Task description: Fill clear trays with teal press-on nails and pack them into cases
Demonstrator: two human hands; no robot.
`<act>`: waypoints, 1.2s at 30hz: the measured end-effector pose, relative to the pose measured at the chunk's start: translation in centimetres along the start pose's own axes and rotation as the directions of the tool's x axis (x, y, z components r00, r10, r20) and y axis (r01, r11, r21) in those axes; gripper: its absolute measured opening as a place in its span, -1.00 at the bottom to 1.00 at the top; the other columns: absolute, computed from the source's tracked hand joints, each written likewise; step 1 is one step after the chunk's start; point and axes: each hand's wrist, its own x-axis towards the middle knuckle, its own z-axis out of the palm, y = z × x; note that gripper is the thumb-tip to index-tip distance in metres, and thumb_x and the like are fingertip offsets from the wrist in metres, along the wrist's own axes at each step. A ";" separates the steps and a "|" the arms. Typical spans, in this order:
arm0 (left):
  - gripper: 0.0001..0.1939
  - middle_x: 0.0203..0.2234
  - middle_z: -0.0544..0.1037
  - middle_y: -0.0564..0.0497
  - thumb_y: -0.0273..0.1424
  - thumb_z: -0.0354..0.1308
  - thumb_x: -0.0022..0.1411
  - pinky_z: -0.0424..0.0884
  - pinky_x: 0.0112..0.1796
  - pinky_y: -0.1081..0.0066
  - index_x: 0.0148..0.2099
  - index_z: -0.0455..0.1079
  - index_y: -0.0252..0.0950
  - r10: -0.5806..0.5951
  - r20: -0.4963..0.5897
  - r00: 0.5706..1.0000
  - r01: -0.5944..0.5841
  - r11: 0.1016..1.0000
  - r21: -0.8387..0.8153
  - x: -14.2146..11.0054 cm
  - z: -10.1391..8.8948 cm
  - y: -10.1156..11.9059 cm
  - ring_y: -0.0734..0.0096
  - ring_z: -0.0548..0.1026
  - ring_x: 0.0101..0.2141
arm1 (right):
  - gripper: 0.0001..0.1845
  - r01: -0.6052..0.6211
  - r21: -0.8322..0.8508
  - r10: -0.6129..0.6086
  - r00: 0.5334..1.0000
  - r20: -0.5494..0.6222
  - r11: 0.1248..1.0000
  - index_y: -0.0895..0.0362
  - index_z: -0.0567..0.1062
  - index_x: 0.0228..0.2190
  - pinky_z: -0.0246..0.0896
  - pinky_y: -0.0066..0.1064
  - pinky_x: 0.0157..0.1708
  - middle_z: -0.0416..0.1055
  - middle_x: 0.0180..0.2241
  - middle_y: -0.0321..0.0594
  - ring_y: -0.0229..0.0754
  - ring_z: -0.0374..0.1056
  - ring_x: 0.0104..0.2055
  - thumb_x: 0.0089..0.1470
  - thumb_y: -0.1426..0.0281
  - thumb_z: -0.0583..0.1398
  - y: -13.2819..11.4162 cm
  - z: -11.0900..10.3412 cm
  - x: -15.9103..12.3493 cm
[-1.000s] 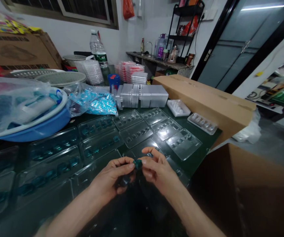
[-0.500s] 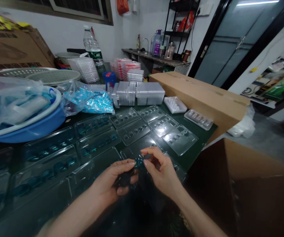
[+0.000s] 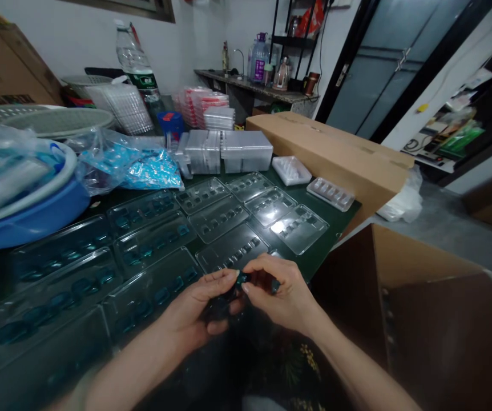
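Observation:
Close to the table's near edge, my left hand [image 3: 205, 299] is closed, its thumb and fingers pinching a small dark teal piece [image 3: 241, 279]. From the other side my right hand [image 3: 278, 288] pinches the same piece between thumb and forefinger. The piece is small and partly hidden by fingertips, so its kind cannot be told. Just beyond the hands lies a clear plastic blister tray [image 3: 233, 248] with a row of small compartments. To the left, similar trays [image 3: 147, 297] hold teal pieces in their compartments.
A blue basin [image 3: 36, 211] stands at the left, beside a bag of blue-and-white packets [image 3: 149, 171]. Stacked clear cases [image 3: 246, 151] stand at the back. A long cardboard box [image 3: 327, 145] borders the table's right side; an open carton [image 3: 434, 285] is lower right.
The view has shifted, so the table and its contents sit further left and slightly higher. Both hands stay together at the small piece, the right fingertips now closer to the left.

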 end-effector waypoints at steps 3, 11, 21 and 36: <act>-0.87 -0.56 0.31 0.03 -0.37 0.13 0.03 -0.04 -0.80 0.72 -0.39 0.33 -0.36 -0.013 -0.036 0.999 0.014 1.000 0.012 0.5 0.3 -0.2 0.61 0.28 -0.60 | -0.90 -0.020 -0.022 0.020 1.000 -0.014 1.000 0.11 0.40 -0.43 0.06 -0.51 -0.57 0.28 -0.54 -0.35 -0.36 0.16 -0.56 -0.09 0.48 0.13 0.3 -0.5 -0.1; -0.86 -0.45 0.26 0.03 -0.38 0.11 0.06 0.00 -0.78 0.72 -0.31 0.34 -0.36 0.011 -0.125 0.992 -0.021 0.997 -0.074 0.4 -2.0 0.9 0.63 0.27 -0.55 | -0.92 -0.118 -0.260 0.144 0.986 0.084 0.958 0.10 0.40 -0.40 0.07 -0.45 -0.52 0.27 -0.52 -0.31 -0.30 0.18 -0.51 -0.04 0.44 0.13 1.4 -3.6 -3.7; -0.83 -0.41 0.27 0.00 -0.44 0.12 0.04 0.00 -0.78 0.69 -0.26 0.34 -0.36 0.037 -0.162 0.986 -0.041 0.999 -0.023 -0.5 -3.3 0.8 0.56 0.29 -0.51 | -0.76 0.034 -0.570 0.145 0.953 0.266 0.821 0.09 0.36 -0.24 0.11 -0.44 -0.39 0.26 -0.33 -0.23 -0.27 0.22 -0.35 0.04 0.54 0.02 2.3 -1.8 -5.1; -0.75 -0.34 0.31 -0.09 -0.44 0.05 0.07 0.03 -0.76 0.66 -0.16 0.34 -0.39 0.020 -0.112 0.994 -0.023 0.999 -0.030 -0.2 -2.2 0.2 0.50 0.33 -0.49 | -0.83 0.038 -0.735 0.126 0.978 0.167 0.678 0.14 0.38 -0.33 0.08 -0.40 -0.39 0.24 -0.40 -0.22 -0.21 0.19 -0.34 0.11 0.41 0.00 3.8 0.6 -5.1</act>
